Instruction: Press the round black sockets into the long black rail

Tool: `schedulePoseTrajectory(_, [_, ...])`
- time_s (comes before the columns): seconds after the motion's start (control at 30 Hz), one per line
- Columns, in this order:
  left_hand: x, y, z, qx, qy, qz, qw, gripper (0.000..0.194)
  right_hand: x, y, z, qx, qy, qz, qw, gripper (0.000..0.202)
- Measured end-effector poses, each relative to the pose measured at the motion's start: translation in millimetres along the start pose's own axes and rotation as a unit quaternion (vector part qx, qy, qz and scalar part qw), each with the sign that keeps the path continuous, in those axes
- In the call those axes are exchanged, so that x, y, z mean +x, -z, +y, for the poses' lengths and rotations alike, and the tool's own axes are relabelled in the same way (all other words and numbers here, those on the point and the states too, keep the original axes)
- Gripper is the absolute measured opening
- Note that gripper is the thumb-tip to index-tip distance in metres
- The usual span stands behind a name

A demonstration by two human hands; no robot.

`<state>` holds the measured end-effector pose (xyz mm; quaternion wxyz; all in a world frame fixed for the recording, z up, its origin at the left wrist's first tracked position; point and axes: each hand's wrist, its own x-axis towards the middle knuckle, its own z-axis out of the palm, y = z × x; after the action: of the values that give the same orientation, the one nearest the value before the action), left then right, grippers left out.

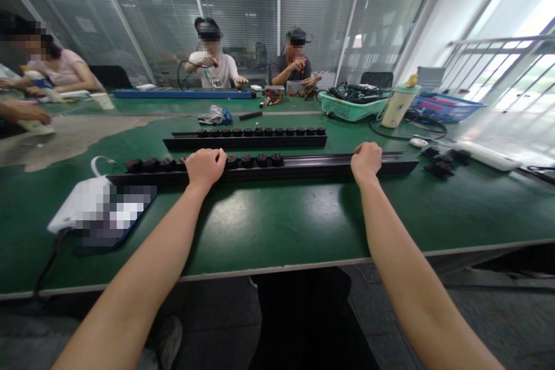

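A long black channel rail (316,169) lies across the green table before me. Several round black wheel-like pieces (246,161) sit in a row along its left and middle part; its right part shows a bare groove. My left hand (206,166) is closed over the rail among these pieces, hiding some of them. Toward the rail's right end my right hand (366,161) is closed on it too, fingers curled down behind and partly hidden. Behind it lies a second, shorter black rail (247,141) with a similar row of round pieces.
Loose black pieces (440,165) and a white power strip (489,156) lie right. A white box (82,205) and a phone (121,219) are left. Farther back stand a green basket (353,108), a cup (399,107) and a blue basket (451,108). Several people work around the table.
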<state>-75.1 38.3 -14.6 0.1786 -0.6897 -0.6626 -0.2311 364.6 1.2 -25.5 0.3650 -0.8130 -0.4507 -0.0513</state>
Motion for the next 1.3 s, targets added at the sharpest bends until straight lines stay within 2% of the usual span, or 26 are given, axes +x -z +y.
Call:
schedulePoseTrajectory(0.5, [-1,1.0,0,0.001,0.004,0.000,1.000,0.059,2,-2,5,-0.026,0.000,0.003,1.000,0.039])
schedulePoseTrajectory(0.8, [-2,8.0,4,0.011,-0.005,-0.004,1.000,0.056,3,3,9,-0.018,0.003,0.014,1.000,0.038])
schedulePoseTrajectory(0.97, [-3,8.5,3,0.008,-0.005,-0.004,1.000,0.056,18,11,11,-0.057,0.000,-0.027,0.998,0.036])
schedulePoseTrajectory(1.17, [-2,6.8,0,-0.015,-0.001,-0.003,1.000,0.055,32,21,24,-0.097,0.060,-0.073,0.991,0.038])
schedulePoseTrajectory(1.3, [-2,5.7,-2,-0.006,-0.015,0.004,1.000,0.055,41,24,46,-0.065,0.144,-0.098,0.982,0.030])
